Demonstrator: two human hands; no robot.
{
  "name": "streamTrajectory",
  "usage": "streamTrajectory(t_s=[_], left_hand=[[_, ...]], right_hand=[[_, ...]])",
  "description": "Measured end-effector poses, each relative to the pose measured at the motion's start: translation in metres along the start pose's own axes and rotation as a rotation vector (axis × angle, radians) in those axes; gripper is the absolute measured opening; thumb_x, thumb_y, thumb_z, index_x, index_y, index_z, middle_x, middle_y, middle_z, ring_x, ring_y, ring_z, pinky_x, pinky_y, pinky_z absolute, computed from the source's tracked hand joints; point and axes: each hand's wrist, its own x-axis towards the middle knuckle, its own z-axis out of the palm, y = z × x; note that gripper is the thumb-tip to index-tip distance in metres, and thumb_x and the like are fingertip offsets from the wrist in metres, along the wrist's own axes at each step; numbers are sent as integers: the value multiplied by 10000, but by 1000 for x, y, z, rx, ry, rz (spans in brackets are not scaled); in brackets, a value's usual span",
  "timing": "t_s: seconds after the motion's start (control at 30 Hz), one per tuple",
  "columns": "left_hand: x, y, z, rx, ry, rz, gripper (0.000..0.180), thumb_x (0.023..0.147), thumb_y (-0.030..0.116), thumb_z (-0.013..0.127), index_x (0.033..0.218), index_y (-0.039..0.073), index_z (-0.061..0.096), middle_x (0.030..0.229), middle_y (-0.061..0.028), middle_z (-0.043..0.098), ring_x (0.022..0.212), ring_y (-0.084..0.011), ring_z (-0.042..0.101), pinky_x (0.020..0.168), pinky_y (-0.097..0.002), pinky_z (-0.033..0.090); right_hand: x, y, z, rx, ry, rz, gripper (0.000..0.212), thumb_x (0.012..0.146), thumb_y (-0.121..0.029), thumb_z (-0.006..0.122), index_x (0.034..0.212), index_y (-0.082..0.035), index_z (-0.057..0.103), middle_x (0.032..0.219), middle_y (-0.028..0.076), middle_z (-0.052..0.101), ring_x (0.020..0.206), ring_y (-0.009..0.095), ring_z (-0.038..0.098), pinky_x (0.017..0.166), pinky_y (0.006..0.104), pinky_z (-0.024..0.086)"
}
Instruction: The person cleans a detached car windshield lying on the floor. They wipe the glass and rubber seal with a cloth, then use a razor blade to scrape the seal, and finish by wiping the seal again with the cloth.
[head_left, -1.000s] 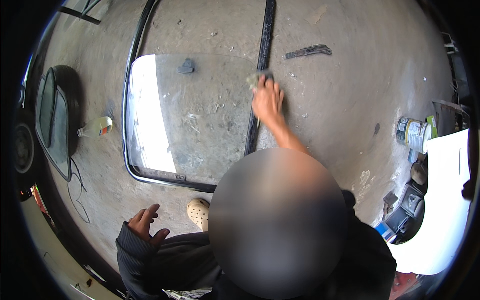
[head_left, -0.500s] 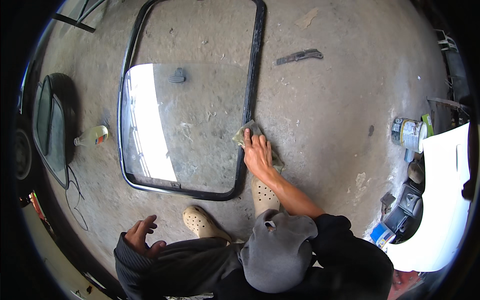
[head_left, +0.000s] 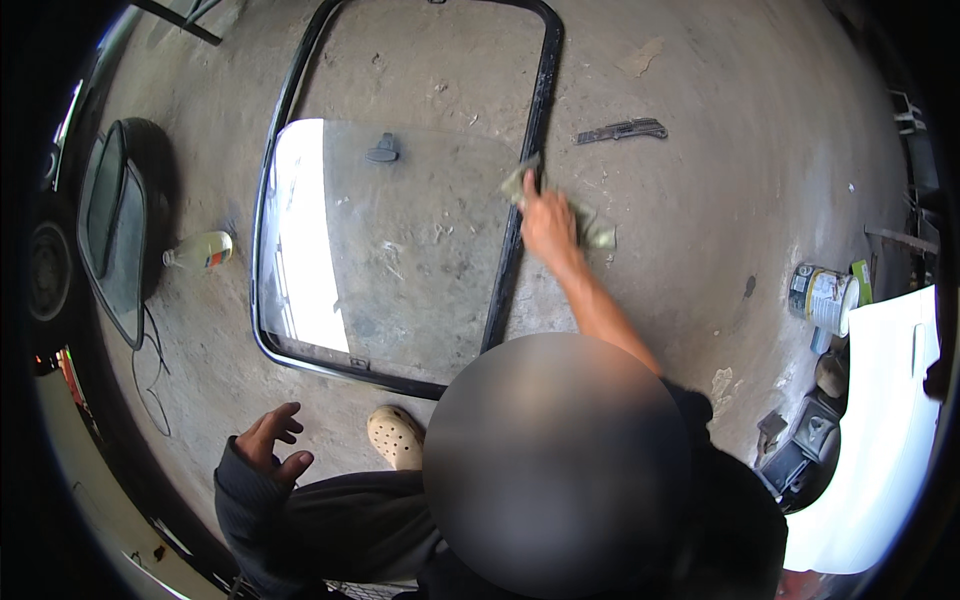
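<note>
Down on the concrete floor (head_left: pixel 700 150), we are working along a vehicle window (head_left: pixel 400 260): a glass pane set in a black rubber-edged frame (head_left: pixel 545 90) that lies flat in front of us. Our right hand (head_left: pixel 548 222) presses a crumpled greenish cloth (head_left: pixel 595 232) against the right-hand rail of the frame, about halfway up its length; the fingers are curled down over the cloth, gripping it against the rubber. Our left hand (head_left: pixel 268 445) hangs free above the floor near our knee, fingers loosely spread, holding nothing.

We judge the wiping to be partway through. The glass shows dusty smears and specks across its middle, and a small dark fitting (head_left: pixel 382 150) sits on its upper part, so the pane itself looks far from clean. Whether the rail below the cloth is cleaner than the stretch above, we cannot tell at this size. The top, left and bottom rails look untouched by either hand now.

A plastic bottle (head_left: pixel 200 250) lies left of the frame, near a second dark-framed pane (head_left: pixel 115 240). A flat dark tool (head_left: pixel 620 130) rests on the floor beyond the cloth, and a paint tin (head_left: pixel 822 297) stands well off to the right.
</note>
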Motion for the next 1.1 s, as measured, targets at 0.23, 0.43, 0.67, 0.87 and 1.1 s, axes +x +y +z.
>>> streamTrajectory(t_s=[0.23, 0.43, 0.67, 0.87, 1.1], left_hand=[[-5, 14, 0, 2, -42, 61, 631, 691, 291, 727, 1168, -54, 498, 896, -187, 614, 808, -279, 641, 718, -339, 521], [-25, 9, -2, 81, -16, 135, 653, 687, 325, 718, 1171, -55, 499, 891, -183, 604, 792, -284, 630, 719, -341, 510], [-49, -129, 21, -106, 512, -281, 447, 789, 246, 637, 1169, 34, 536, 938, -131, 629, 794, -221, 632, 696, -322, 511], [36, -236, 195, -582, 145, -568, 299, 855, 247, 611, 956, -35, 601, 730, -141, 631, 621, -200, 620, 544, -308, 516], [112, -221, 241, -600, 93, -488, 360, 906, 294, 544, 917, -62, 594, 725, -178, 639, 575, -258, 648, 475, -337, 502]], right_hand=[[-89, -51, -6, -88, -185, 73, 522, 854, -165, 569, 1349, -77, 430, 924, 194, 573, 850, 316, 530, 772, 490, 404], [77, 4, -42, -178, -62, 170, 435, 931, -241, 471, 1349, -128, 428, 930, 236, 598, 933, 369, 578, 797, 472, 459], [-76, -21, -5, -232, -124, -208, 517, 905, -213, 528, 1382, -85, 377, 835, 243, 597, 717, 312, 595, 618, 432, 455], [11, -51, -40, -277, -291, -41, 451, 925, -213, 484, 1366, -156, 411, 833, 185, 652, 704, 327, 642, 638, 445, 498], [-60, -46, -23, -145, -512, -2, 431, 922, -224, 495, 1347, -247, 426, 1031, 271, 598, 968, 413, 585, 846, 461, 458]])
